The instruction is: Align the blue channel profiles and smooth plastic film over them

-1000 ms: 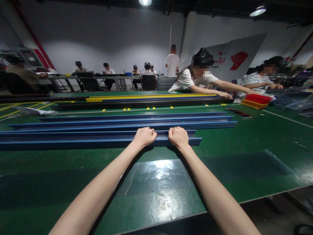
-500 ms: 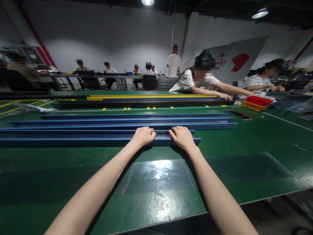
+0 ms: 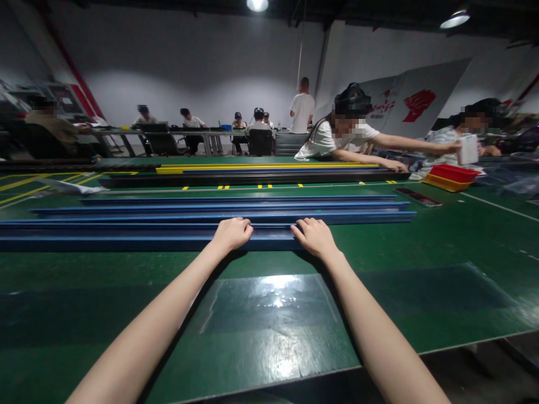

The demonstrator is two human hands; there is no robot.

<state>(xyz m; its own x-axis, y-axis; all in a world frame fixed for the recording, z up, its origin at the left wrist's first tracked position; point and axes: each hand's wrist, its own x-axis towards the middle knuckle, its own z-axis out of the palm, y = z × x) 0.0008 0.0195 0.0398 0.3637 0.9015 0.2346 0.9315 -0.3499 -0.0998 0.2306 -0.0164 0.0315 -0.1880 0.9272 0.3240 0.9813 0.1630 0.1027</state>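
The nearest blue channel rail [image 3: 273,243] lies lengthwise across the green table, its left part running out of view. My left hand [image 3: 232,233] is closed over it, fingers curled past the far edge and thumb along the inside. Close to the rail's right end, my right hand [image 3: 314,235] grips it the same way, its fingertips hidden behind the rail. The gap between the two hands shows the rail's open groove. Just beyond lie more blue rails [image 3: 370,217], roughly parallel to this one.
Clear plastic sheets [image 3: 269,306] cover part of the green table [image 3: 379,247] near me. Yellow and black rails [image 3: 252,178] lie farther back. A phone [image 3: 416,196] and a red bin [image 3: 452,173] sit at right. Across the table a co-worker [image 3: 324,137] holds a white object [image 3: 468,150].
My left hand has slid left, and the rail's right end has shifted left towards my right hand. The co-worker's arm has lifted a white object above the red bin.
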